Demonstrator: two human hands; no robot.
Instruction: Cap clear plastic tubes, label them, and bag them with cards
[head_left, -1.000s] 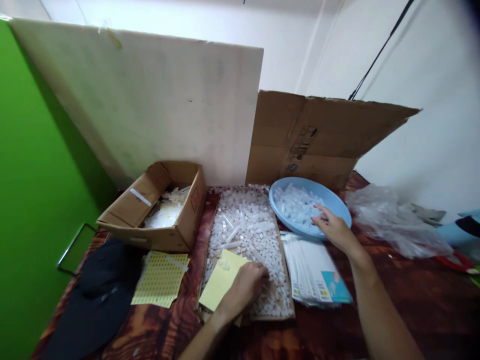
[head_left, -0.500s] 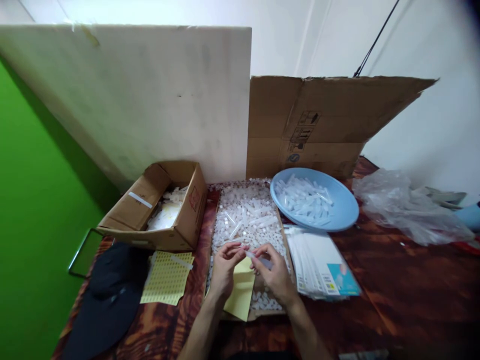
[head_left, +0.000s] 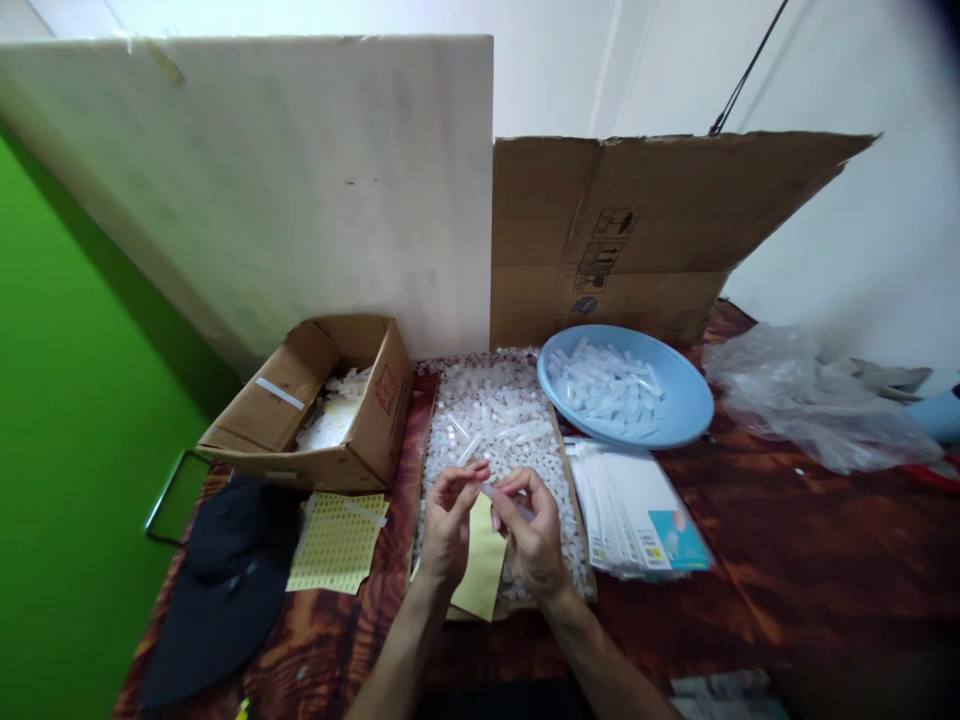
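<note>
In front of me, a small translucent plastic tube (head_left: 523, 511) is pinched in my right hand (head_left: 534, 535), its thin end pointing left. My left hand (head_left: 448, 522) meets that end with thumb and fingertips closed together; the exact grip there is too small to make out. Under both hands lies a yellow sheet (head_left: 481, 570), partly covered by them. It rests on a shallow cardboard tray (head_left: 517, 607) heaped with small white pieces (head_left: 499, 395) and some clear tubes. Behind on the right, a blue basin (head_left: 686, 405) holds many similar translucent tubes (head_left: 607, 385).
An open cardboard box (head_left: 386, 430) stands left, with a yellow label sheet (head_left: 337, 550) and a black cap (head_left: 225, 590) before it. White packets (head_left: 630, 510) lie right of the tray. Farther right is a crumpled plastic bag (head_left: 810, 400). A cardboard panel (head_left: 660, 220) stands behind.
The whole view has shifted slightly, so things sit a little higher in it. My hands stay together at the tube, with only small finger movements.
</note>
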